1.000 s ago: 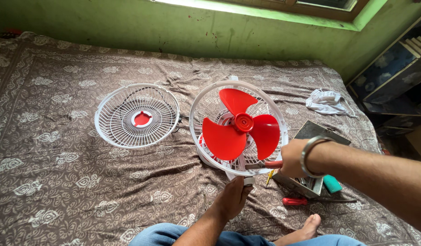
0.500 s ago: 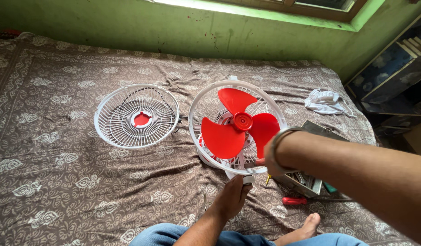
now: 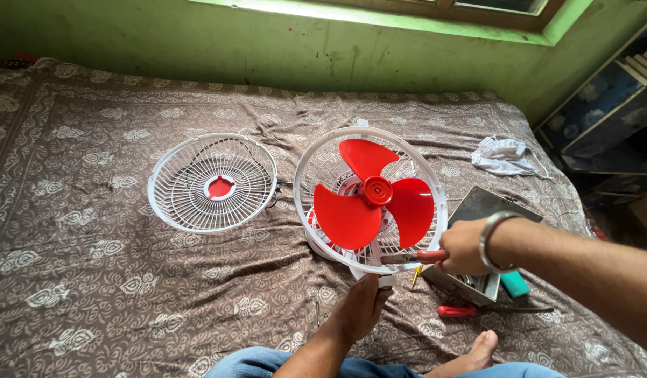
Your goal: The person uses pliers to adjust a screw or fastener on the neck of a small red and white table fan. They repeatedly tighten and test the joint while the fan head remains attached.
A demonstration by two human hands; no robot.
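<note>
Detached white wire fan guard (image 3: 212,183) with red centre lies flat on brown patterned bedspread (image 3: 92,280), at 9 o'clock. Crumpled white cloth (image 3: 504,155) at 2 o'clock. Red-handled screwdriver (image 3: 458,311) at 5 o'clock, beside open metal toolbox (image 3: 486,207). Green wall (image 3: 197,49) at 12.

In the middle of the frame 1 fan (image 3: 371,203) is lying with 3 red blades (image 3: 374,199). At the left, 1 white grille (image 3: 212,183) is resting. 2 hands are showing: 1 left hand (image 3: 362,306), 1 right hand (image 3: 465,246). At lower right 1 red screwdriver (image 3: 458,311) is lying, at upper right 1 white cloth (image 3: 504,155).
</note>
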